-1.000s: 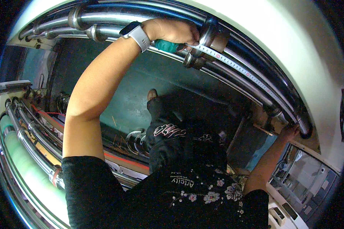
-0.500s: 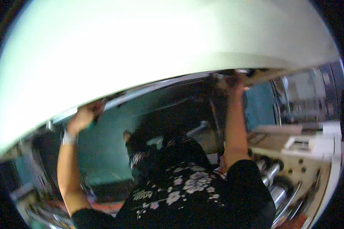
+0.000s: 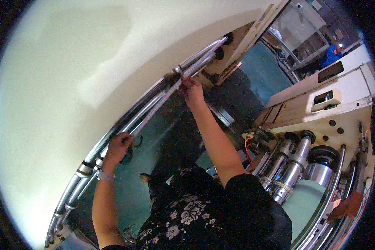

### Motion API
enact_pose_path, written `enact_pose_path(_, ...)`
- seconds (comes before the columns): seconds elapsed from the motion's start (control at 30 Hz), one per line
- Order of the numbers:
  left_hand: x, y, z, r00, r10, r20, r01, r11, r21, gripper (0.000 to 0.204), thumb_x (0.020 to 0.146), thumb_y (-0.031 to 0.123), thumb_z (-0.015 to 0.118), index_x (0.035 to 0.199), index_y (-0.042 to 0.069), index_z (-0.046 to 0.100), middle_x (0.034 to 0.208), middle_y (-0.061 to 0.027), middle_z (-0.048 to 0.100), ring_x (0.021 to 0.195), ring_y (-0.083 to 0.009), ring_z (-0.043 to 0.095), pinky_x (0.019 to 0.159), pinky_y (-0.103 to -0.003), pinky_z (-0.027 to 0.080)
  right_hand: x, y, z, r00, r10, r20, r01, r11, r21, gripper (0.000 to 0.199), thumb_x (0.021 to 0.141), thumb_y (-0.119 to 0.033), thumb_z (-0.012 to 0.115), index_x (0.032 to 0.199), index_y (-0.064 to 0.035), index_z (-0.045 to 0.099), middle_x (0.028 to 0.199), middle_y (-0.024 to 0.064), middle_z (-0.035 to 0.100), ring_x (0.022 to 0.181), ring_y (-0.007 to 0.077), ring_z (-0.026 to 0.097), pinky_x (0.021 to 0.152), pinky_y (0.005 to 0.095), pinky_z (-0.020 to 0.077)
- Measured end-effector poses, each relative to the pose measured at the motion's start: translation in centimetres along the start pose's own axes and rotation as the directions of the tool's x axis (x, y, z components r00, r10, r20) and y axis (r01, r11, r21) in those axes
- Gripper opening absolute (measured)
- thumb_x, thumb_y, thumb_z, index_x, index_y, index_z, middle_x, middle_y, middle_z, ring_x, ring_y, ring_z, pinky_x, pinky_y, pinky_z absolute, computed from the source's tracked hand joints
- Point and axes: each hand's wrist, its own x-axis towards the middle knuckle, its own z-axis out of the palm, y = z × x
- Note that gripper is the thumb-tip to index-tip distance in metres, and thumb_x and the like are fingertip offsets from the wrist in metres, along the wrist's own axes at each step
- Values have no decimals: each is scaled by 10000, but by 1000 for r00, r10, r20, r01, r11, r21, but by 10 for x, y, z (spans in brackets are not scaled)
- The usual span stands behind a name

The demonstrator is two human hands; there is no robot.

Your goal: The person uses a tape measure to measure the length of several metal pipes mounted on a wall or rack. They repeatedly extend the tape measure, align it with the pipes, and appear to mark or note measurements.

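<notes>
The left hand [image 3: 120, 146] is closed around one end of a tape measure [image 3: 160, 104], low beside the metal rods [image 3: 133, 121]. The right hand [image 3: 191, 89] pinches the other end of the tape higher up, near a collar [image 3: 178, 69] on the rods. The tape lies stretched along the rods between both hands, under a big cream panel [image 3: 83, 62]. A wristband [image 3: 105, 176] is on the left wrist. Steel rollers [image 3: 293, 162] stand at the right, well apart
</notes>
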Motion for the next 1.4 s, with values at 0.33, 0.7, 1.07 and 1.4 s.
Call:
enact_pose_path(0.33, 23, -22, -24, 989, -40, -145, 71, 975, 211, 202, 784, 218, 544, 881, 41, 538, 779, -127, 581, 709, -231, 563, 648, -319, 432, 71, -25, -18, 999, -20, -30, 21, 1000, 17, 120, 780, -139, 546, 731, -32, 521, 637, 53, 532, 500, 156, 489, 434, 260, 392)
enact_pose_path(0.7, 39, -66, -20, 970, 124, -210, 25, 806, 591, 338, 850, 255, 425, 1102, 37, 483, 1083, -122, 521, 1045, -268, 457, 898, -328, 340, 84, -36, -26, 998, 44, -49, -44, 999, 11, 58, 779, -91, 514, 805, -42, 532, 682, 40, 524, 563, 148, 491, 491, 255, 401)
enact_pose_path(1.07, 12, -65, -25, 958, 58, -282, 122, 803, 583, 377, 832, 309, 445, 1113, 61, 479, 1105, -111, 510, 1052, -264, 450, 901, -343, 341, 102, -35, -56, 976, 46, 213, 79, 834, -547, 330, 824, -273, 463, 1046, -33, 508, 938, 80, 573, 833, 184, 505, 708, 353, 413)
enact_pose_path(1.4, 43, -34, -28, 927, 153, -343, 163, 660, 733, 414, 814, 357, 464, 1123, 82, 475, 1124, -100, 499, 1058, -260, 444, 903, -356, 342, 126, -36, -84, 910, 108, 401, 63, 918, -390, 195, 768, -189, 592, 878, -54, 503, 812, 75, 558, 743, 182, 541, 661, 313, 459)
